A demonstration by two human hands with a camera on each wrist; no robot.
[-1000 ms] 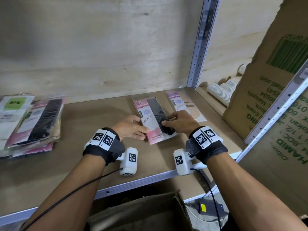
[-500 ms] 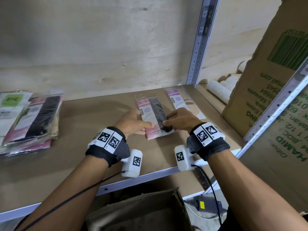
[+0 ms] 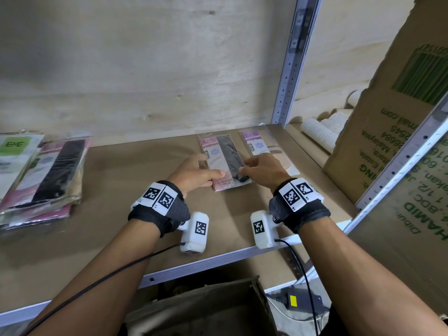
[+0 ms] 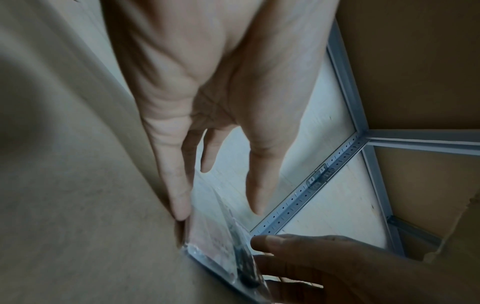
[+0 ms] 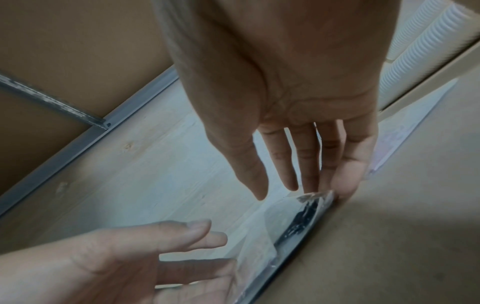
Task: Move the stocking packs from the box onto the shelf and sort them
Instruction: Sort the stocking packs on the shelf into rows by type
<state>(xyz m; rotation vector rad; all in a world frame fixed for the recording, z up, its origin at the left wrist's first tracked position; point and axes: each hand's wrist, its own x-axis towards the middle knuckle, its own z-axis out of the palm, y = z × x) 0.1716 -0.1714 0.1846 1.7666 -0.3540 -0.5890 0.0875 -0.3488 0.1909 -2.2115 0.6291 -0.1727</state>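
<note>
A pink stocking pack (image 3: 224, 161) with a black stocking inside lies flat on the brown shelf (image 3: 135, 190). My left hand (image 3: 196, 172) touches its left edge and my right hand (image 3: 263, 169) touches its right edge. Both hands have straight fingers. In the left wrist view the fingers (image 4: 179, 195) rest against the pack's edge (image 4: 221, 236). In the right wrist view the fingertips (image 5: 345, 181) meet the pack (image 5: 293, 222). A purple pack (image 3: 257, 144) with a beige stocking lies just right of it. A stack of packs (image 3: 48, 170) sits at the shelf's left.
A grey upright post (image 3: 293, 61) stands behind the purple pack. Beyond it lie stacked paper cups (image 3: 320, 132) and a big leaning cardboard carton (image 3: 388, 132). An open brown box (image 3: 201, 309) sits below the shelf edge, with a black power adapter (image 3: 303, 301) beside it.
Both hands have slid the pink pack further back on the shelf and turned it straighter, so it now lies alongside the purple pack.
</note>
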